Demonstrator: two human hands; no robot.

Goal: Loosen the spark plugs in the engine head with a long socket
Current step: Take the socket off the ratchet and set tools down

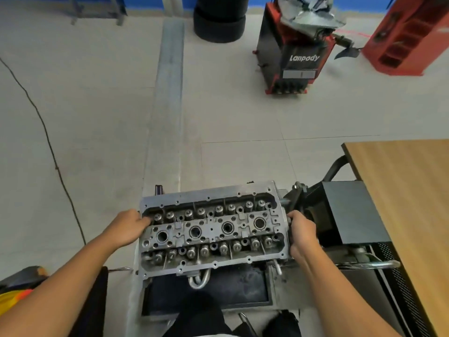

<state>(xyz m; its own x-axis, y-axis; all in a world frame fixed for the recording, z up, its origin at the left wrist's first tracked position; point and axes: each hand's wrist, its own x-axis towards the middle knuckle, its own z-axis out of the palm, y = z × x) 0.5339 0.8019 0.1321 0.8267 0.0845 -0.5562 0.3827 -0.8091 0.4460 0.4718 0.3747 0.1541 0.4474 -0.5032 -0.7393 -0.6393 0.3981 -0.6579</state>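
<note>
- The engine head (212, 233) lies face up low in the middle of the view, on a stand over a dark tray (206, 291); four round spark plug wells (195, 231) run in a row along its centre, with valve springs in rows on either side
- The left hand (126, 228) grips the left end of the head, its fingers (147, 221) curled over the rim into the upper valve row
- The right hand (301, 233) grips the right end of the head, fingers curled around the edge beside a dark metal bracket (295, 198)
- No socket can be made out in either hand
- A wooden worktop (408, 190) juts in from the right edge, with a black box (349, 212) just beside it, near the right end of the head
- The floor (97, 117) is pale grey tile, crossed by a long metal strip (168, 93) that runs away from the head toward the far wall
- A thin black cable (46, 132) trails across the floor on the left
- At the far side stand a stack of black tyres (220, 23), a red and black machine (295, 52) lettered "Lanpody", and a red cabinet (408, 37) at the right
- The far wall (158, 1) is blue
</note>
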